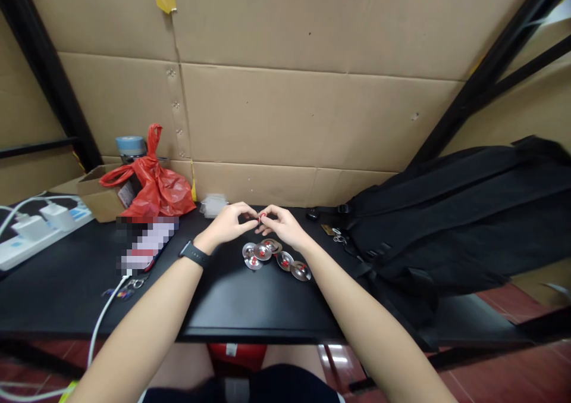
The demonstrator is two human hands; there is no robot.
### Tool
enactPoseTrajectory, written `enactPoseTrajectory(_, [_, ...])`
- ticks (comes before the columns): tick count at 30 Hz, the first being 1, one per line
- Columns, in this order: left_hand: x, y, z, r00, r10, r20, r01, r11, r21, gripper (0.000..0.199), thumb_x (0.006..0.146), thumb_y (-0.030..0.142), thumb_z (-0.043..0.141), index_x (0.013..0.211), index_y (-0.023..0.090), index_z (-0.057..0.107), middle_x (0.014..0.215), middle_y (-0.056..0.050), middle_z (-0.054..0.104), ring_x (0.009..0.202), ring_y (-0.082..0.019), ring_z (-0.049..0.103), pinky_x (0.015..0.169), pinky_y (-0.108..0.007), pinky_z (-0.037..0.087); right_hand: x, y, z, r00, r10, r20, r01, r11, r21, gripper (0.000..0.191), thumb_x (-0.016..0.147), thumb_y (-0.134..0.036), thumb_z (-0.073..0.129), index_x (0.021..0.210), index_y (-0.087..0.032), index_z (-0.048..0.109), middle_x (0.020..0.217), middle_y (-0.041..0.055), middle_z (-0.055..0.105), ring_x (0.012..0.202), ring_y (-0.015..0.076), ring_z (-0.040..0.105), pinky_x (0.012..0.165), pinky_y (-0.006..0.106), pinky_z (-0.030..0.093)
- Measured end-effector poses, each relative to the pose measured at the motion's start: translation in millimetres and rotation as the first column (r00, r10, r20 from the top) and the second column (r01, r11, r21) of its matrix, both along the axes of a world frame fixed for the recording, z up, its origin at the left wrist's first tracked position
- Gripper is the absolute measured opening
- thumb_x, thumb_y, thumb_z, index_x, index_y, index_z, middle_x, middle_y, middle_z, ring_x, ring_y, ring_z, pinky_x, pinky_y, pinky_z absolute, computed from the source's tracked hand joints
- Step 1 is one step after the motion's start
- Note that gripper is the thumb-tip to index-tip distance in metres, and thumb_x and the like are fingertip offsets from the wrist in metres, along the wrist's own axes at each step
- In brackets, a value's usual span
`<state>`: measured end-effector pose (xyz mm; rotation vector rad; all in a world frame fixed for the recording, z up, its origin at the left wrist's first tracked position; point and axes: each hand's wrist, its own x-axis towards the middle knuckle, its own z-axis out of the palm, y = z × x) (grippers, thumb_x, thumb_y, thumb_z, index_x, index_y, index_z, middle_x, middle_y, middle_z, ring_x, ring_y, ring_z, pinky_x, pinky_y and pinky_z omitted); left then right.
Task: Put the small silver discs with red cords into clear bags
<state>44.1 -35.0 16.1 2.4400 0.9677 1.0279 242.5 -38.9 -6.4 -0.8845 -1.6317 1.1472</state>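
Both hands meet above the middle of the black table (250,308), fingertips nearly touching around a small red cord or loop (263,216). My left hand (232,220), with a dark watch on its wrist, pinches at the left side of the red piece. From the right, my right hand (282,224) has thumb and forefinger closed on it. Just below the hands lie several round silvery metal discs (285,261) with red bits at their centres, some overlapping. The exact shape of the held piece is too small to tell.
At the left are a phone (149,245) on a white cable, a power strip (40,239), keys (127,289), a cardboard box (100,197) and a red plastic bag (163,188). Clear packets (214,205) lie behind my left hand. A black backpack (464,218) fills the right.
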Motion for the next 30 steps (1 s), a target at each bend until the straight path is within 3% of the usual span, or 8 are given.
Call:
enactPoseTrajectory(4, [5, -4, 2.2, 0.997, 0.071, 0.028, -0.073, 0.996, 0.059, 0.014, 0.086, 0.029, 0.064, 0.085, 0.018, 0.072, 0.091, -0.006, 0.073, 0.085, -0.019, 0.067, 0.081, -0.031, 0.051, -5, -4, 0.1, 0.992, 0.027, -0.12, -0.034, 0.998, -0.057, 0.04, 0.07, -0.051, 0.079, 0.087, -0.019, 0.061, 0.106, 0.0048, 0.068, 0.079, 0.0175, 0.073, 0.072, 0.032, 0.062])
enactPoseTrajectory(7, [3, -4, 3.2, 0.996, 0.085, 0.021, -0.086, 0.994, 0.063, 0.015, 0.087, 0.028, 0.062, 0.085, 0.018, 0.073, 0.091, -0.006, 0.074, 0.085, -0.019, 0.067, 0.08, -0.03, 0.05, -7, -4, -0.9, 0.984, 0.008, -0.177, -0.023, 0.997, -0.079, 0.041, 0.069, -0.051, 0.081, 0.087, -0.018, 0.063, 0.103, 0.0047, 0.068, 0.08, 0.0174, 0.073, 0.075, 0.032, 0.061])
enactPoseTrajectory(15, [3, -3, 3.2, 0.994, 0.102, 0.032, -0.103, 0.994, 0.02, 0.014, 0.08, 0.027, 0.065, 0.08, 0.016, 0.074, 0.084, -0.006, 0.075, 0.077, -0.018, 0.067, 0.073, -0.028, 0.051, -19, -6, -4.9, 0.987, -0.055, -0.149, 0.066, 0.996, 0.068, 0.045, 0.064, -0.049, 0.083, 0.081, -0.018, 0.055, 0.103, 0.0063, 0.068, 0.08, 0.0174, 0.07, 0.071, 0.03, 0.058])
enactPoseTrajectory(19, [-15, 8, 4.5, 0.983, 0.17, -0.068, -0.167, 0.985, 0.038, 0.013, 0.075, 0.023, 0.064, 0.076, 0.017, 0.075, 0.078, -0.004, 0.074, 0.07, -0.016, 0.066, 0.066, -0.024, 0.048, -9, -4, 1.4, 0.979, -0.146, -0.141, 0.162, 0.981, 0.107, 0.046, 0.066, -0.048, 0.081, 0.09, -0.021, 0.053, 0.11, 0.0081, 0.068, 0.078, 0.0171, 0.07, 0.068, 0.03, 0.056])
enactPoseTrajectory(22, [-38, 18, 3.5, 0.94, 0.246, -0.236, -0.233, 0.969, 0.081, 0.012, 0.07, 0.021, 0.064, 0.069, 0.019, 0.075, 0.07, -0.003, 0.073, 0.066, -0.016, 0.065, 0.063, -0.024, 0.046, 19, 7, 6.3, 0.955, -0.283, 0.088, 0.255, 0.936, 0.242, 0.042, 0.068, -0.047, 0.079, 0.096, -0.02, 0.061, 0.1, 0.0073, 0.071, 0.071, 0.0168, 0.068, 0.067, 0.03, 0.054])
enactPoseTrajectory(25, [-55, 26, 1.1, 0.909, 0.267, -0.322, -0.263, 0.963, 0.057, 0.009, 0.067, 0.022, 0.066, 0.066, 0.022, 0.075, 0.068, -0.001, 0.073, 0.065, -0.016, 0.065, 0.061, -0.022, 0.046, 53, 21, 4.9, 0.793, -0.436, 0.426, 0.245, 0.868, 0.432, 0.033, 0.065, -0.039, 0.081, 0.089, -0.02, 0.071, 0.084, 0.0046, 0.072, 0.068, 0.0175, 0.064, 0.07, 0.031, 0.052])
enactPoseTrajectory(27, [-60, 28, -0.4, 0.898, 0.271, -0.346, -0.275, 0.961, 0.04, 0.009, 0.066, 0.022, 0.066, 0.066, 0.023, 0.076, 0.068, 0.0, 0.074, 0.065, -0.016, 0.065, 0.061, -0.022, 0.046, 71, 29, 0.4, 0.699, -0.422, 0.577, 0.203, 0.891, 0.406, 0.031, 0.064, -0.038, 0.081, 0.089, -0.02, 0.076, 0.079, 0.0043, 0.073, 0.067, 0.0179, 0.063, 0.068, 0.03, 0.05])
enactPoseTrajectory(30, [-61, 30, -2.0, 0.894, 0.263, -0.362, -0.272, 0.962, 0.027, 0.011, 0.066, 0.021, 0.066, 0.066, 0.023, 0.076, 0.069, 0.0, 0.074, 0.065, -0.016, 0.066, 0.061, -0.022, 0.046, 88, 36, -7.4, 0.648, -0.339, 0.682, 0.173, 0.938, 0.301, 0.032, 0.062, -0.04, 0.082, 0.086, -0.019, 0.079, 0.074, 0.0043, 0.074, 0.067, 0.0189, 0.064, 0.066, 0.029, 0.049])
